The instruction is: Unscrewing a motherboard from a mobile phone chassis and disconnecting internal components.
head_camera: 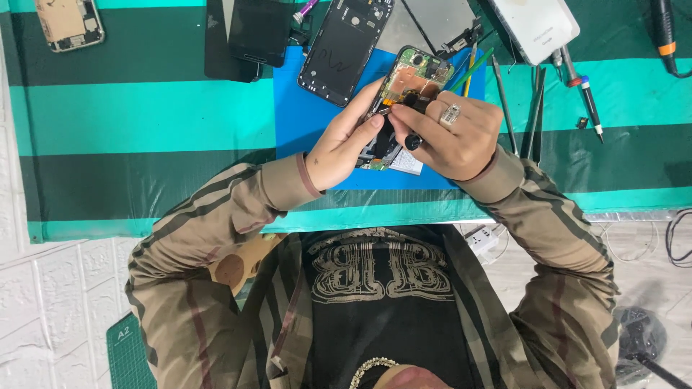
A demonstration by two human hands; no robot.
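Green-and-teal striped cloth covers the workbench (144,115), with a blue mat (288,122) laid in the middle of it. Right over that mat sits an opened phone (404,101), guts showing, copper shielding and circuit board up top. Its long axis runs on a diagonal, top end pointing up and away toward the far right, bottom end tucked down between the two hands.

Left hand (339,144) cradles the phone from the left side, fingers curled along its edge, so it's gripping the body. Right hand (458,133) is closed around a small black-handled tool (412,140), tip aimed in at the middle of the board, pretty much touching it. Both hands are tight on the phone, neither one really nearer.

Around it: a black back cover (342,47) just up-left on the mat, a dark screen panel (256,29) beside that, another stripped phone (68,23) off in the far left corner, a white box (537,25), and some screwdrivers (587,97) lying to the right.
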